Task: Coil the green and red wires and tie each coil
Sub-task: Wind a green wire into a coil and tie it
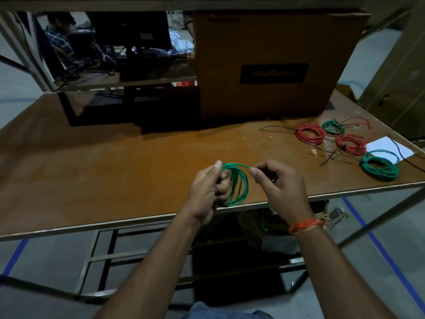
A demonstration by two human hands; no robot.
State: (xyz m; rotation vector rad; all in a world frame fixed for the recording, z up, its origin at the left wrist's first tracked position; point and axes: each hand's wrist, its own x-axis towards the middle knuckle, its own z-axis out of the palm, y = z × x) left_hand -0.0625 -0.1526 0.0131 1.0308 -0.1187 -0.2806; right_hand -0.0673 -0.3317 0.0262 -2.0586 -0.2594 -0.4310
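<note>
The green wire (238,184) hangs as a half-made coil of several loops above the near edge of the worktop (115,162), roughly at the middle of that edge. My left hand (207,189) grips the coil at its left side, fingers curled round the bunched loops and thumb pointing up. My right hand (279,187) pinches the free strand between thumb and forefinger just right of the coil's top, so the two hands are near each other but apart, joined by the short arch of wire. A loose green tail (264,221) drops below the table edge under my right hand. An orange thread band (307,224) sits on my right wrist.

Toward the far right corner of the worktop lie finished coils: a red coil (311,134) nearest the box, a small green coil (333,127) just beside it, a second red coil (350,144) a little nearer to me, and a larger green coil (380,165) close to the right edge. Loose red wire (355,122) curls behind them, and thin dark ties (331,155) are scattered between them. A white sheet of paper (388,148) lies at the right edge, touching the larger green coil's far side as far as I can tell. A big cardboard box (271,65) stands at the far edge, right of centre.
</note>
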